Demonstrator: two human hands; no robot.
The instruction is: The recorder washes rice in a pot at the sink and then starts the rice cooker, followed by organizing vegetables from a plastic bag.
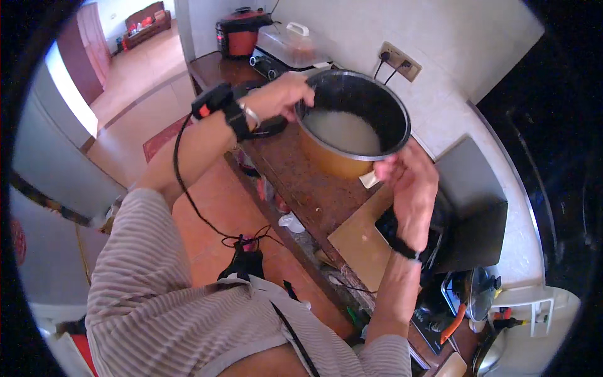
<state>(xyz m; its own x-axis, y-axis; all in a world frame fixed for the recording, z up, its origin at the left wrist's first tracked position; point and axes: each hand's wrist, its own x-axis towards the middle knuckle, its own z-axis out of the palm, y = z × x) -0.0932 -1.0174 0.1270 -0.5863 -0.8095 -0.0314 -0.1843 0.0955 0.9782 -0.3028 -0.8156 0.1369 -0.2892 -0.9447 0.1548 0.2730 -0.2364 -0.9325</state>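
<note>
Between my hands is a round cooker inner pot, dark inside and golden outside, above the brown countertop. Cloudy whitish contents lie in its bottom; whether rice lies in the liquid I cannot tell. My left hand grips the pot's rim on the left. On the opposite side, near the lower right rim, my right hand holds the pot, its fingers slightly blurred. A small white piece shows just under the pot, beside my right fingers.
A red and black electric cooker and an appliance with a clear lid stand behind. Two plugs sit in the wall socket. A brown board lies nearer me. At lower right are a glass lid and an orange handle.
</note>
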